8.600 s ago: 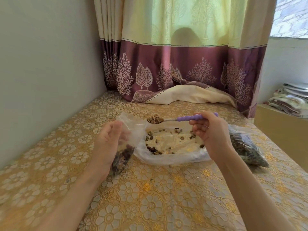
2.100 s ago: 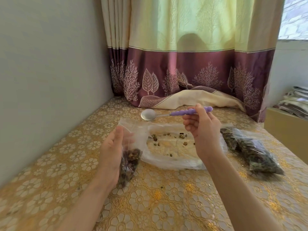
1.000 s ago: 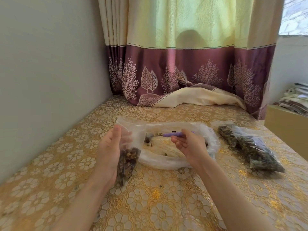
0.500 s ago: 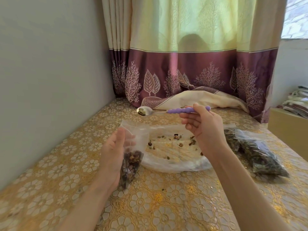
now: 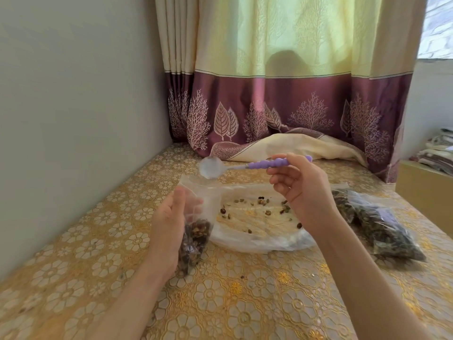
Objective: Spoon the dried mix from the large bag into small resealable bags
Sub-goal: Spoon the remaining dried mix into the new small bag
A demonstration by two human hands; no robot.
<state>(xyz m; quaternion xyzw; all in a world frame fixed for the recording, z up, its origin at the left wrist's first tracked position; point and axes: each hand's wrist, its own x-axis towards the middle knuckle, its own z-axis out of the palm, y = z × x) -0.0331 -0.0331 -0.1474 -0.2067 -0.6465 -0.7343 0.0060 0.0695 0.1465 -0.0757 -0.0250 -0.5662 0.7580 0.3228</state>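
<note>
Dried mix (image 5: 196,235) is sitting in the lower part of a small resealable bag (image 5: 195,217), which the left hand (image 5: 169,231) is gripping upright, thumb on the near face and fingers curled behind the clear plastic, with the bag's bottom touching the table (image 5: 220,303). The right hand (image 5: 300,192) is pinching the purple beaded handle of a spoon (image 5: 245,166) between thumb and forefinger, the remaining fingers curling loosely beneath. The spoon's metal bowl is hovering just above the small bag's open mouth; its hollow is appearing bare. Between the two hands, the large bag (image 5: 259,224) is lying flat and open on the table, holding only scattered pieces of mix. To the right of it, near the right forearm, two filled bags (image 5: 382,227) of dark mix are lying side by side on the gold floral cloth. Behind the work area, a cream and purple curtain (image 5: 282,94) is hanging, its hem pooling on the table.
</note>
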